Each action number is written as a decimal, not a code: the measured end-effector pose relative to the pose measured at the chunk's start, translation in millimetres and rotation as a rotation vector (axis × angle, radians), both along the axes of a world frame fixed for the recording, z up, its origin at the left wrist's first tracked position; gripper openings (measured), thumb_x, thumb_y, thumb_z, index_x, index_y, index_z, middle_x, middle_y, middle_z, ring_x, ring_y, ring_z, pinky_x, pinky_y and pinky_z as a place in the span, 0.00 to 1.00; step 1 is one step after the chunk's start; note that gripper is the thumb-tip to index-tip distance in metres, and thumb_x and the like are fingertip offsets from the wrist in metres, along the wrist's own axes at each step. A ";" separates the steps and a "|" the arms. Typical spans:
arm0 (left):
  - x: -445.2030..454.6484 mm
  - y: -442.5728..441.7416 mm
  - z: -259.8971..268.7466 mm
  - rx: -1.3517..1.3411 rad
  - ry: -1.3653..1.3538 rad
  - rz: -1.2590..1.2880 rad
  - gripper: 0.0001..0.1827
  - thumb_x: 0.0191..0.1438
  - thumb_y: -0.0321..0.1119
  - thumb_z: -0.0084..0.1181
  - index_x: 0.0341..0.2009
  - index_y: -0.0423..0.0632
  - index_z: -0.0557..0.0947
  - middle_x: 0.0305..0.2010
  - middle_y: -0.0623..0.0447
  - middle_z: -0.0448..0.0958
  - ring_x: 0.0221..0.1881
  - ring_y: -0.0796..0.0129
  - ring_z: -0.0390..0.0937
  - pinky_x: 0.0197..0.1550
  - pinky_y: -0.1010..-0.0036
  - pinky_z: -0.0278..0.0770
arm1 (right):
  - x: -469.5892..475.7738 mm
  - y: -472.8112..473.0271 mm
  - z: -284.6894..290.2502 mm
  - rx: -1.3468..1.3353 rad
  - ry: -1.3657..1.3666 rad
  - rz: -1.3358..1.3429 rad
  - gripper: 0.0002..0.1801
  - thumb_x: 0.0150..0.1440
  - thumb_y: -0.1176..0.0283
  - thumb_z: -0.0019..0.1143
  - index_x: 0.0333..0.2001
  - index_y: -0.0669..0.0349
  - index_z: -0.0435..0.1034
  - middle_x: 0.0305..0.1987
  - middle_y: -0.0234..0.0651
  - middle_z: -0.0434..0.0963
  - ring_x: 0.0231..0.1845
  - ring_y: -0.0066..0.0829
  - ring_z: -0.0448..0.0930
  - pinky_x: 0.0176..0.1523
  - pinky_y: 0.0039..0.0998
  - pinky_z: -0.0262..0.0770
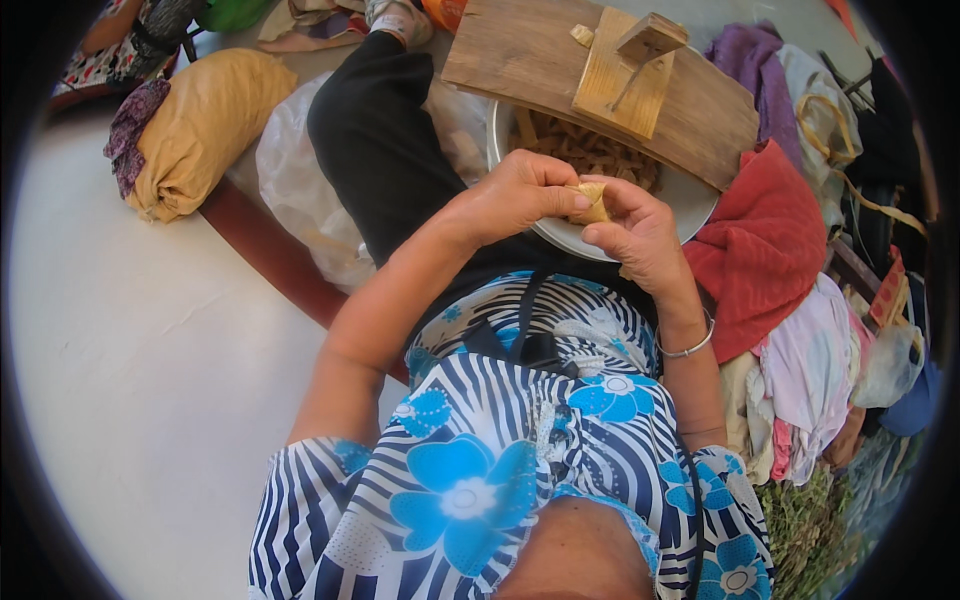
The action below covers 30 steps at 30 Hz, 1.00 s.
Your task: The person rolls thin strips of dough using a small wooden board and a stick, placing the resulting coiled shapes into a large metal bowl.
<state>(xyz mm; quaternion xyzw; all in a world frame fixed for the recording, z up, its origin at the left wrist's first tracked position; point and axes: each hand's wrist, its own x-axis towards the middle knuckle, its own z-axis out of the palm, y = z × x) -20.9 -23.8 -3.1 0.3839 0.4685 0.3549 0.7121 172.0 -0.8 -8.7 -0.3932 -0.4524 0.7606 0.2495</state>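
Between my two hands is a small folded piece of pale yellow, leaf-like strip (592,204). My left hand (517,196) pinches its left side between thumb and fingers. On its other side, my right hand (637,229) holds it with curled fingers and the thumb below. Both hands are over the near part of a white metal basin (690,219). Many short brown strips (600,150) lie in that basin, partly hidden by my hands and a wooden board (517,56). The board rests across the basin's far rim.
A lighter wood piece (600,71) with an upright block (651,36) and thin metal rod sits on the board. Red cloth (772,247) and piled garments (806,375) lie at the right. A tan cloth bundle (217,120) and clear plastic bag (296,165) are at the left.
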 end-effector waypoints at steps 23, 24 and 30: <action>4.4 31.5 40.6 0.372 0.549 -0.163 0.14 0.50 0.33 0.59 0.39 0.39 0.74 0.37 0.44 0.76 0.39 0.59 0.75 0.43 0.70 0.71 | 13.3 20.7 19.9 0.577 -0.338 -0.076 0.05 0.52 0.81 0.56 0.34 0.69 0.73 0.31 0.34 0.77 0.31 0.20 0.75 0.37 0.21 0.70; 9.4 31.0 33.4 0.418 0.510 -0.130 0.11 0.50 0.31 0.59 0.35 0.39 0.74 0.32 0.47 0.75 0.36 0.63 0.74 0.40 0.71 0.71 | 12.9 21.4 20.1 0.598 -0.352 -0.085 0.05 0.52 0.81 0.56 0.34 0.69 0.73 0.30 0.34 0.77 0.30 0.20 0.75 0.36 0.21 0.70; -0.2 26.6 18.7 0.235 0.172 -0.021 0.06 0.53 0.29 0.58 0.31 0.42 0.75 0.26 0.59 0.71 0.28 0.79 0.67 0.31 0.80 0.67 | 21.1 24.1 36.5 0.612 -0.455 -0.017 0.04 0.52 0.78 0.57 0.31 0.68 0.74 0.24 0.32 0.76 0.25 0.20 0.73 0.32 0.22 0.69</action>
